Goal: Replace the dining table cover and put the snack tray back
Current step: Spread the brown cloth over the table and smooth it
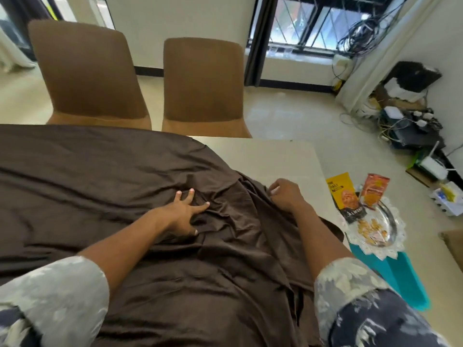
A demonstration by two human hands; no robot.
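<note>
We see the brown table cover (pixel 112 171) spread over most of the dining table (pixel 263 156), rumpled into folds at the near middle, with only the far right corner of the pale top left bare. The left hand (pixel 184 211) lies on the cloth with its fingers spread wide and straight, pressing down into the folds. The right hand (pixel 288 194) sits at the right edge of the cover, just where cloth meets bare table, its fingers curled in tight on that edge; as far as we can tell it pinches the cloth. Both forearms reach in from patterned grey-and-dark sleeves. The snack tray (pixel 393 221), a shiny metal dish, is off the table to the right, resting on a white lace mat (pixel 390 249) on top of a teal stand (pixel 406 279). In it we see a yellow almond packet (pixel 344 194) leaning beside an orange packet (pixel 375 191), with loose nuts (pixel 368 227) at the near side. Two brown chairs (pixel 87 73) stand at the far side of the table.
</note>
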